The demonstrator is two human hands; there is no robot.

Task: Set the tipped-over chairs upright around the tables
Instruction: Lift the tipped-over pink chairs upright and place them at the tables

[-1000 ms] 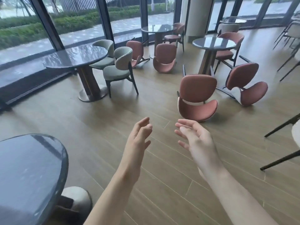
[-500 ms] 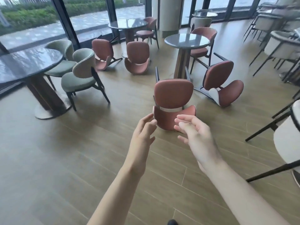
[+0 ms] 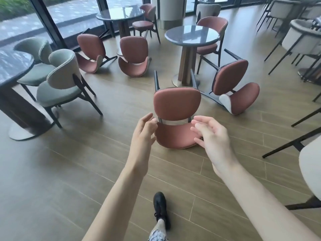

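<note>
Step in hand, by my read: reaching for the first chair, nothing righted yet. Four tipped terracotta-red padded chairs lie on the wood-plank floor (image 3: 86, 171). Two are w/ the far round grey-topped pedestal bench (image 3: 119, 13) by the window; two are beside the nearer round grey-topped pedestal bench (image 3: 192, 35).

Target looks like the nearest tipped red chair (image 3: 177, 103): it lies on its back just in front of the nearer bench's base, dark legs pointing away from the person, seat face toward the camera, backrest flat on the floor.

Left hand (image 3: 143, 134) sits at the backrest's left edge, right hand (image 3: 212, 136) at its right edge. Both have fingers apart & loosely curved, holding nothing; contact w/ the chair can't be told.

Next move prob calls for gripping both sides of the backrest, then swinging it up so the legs drop to the floor.
</note>
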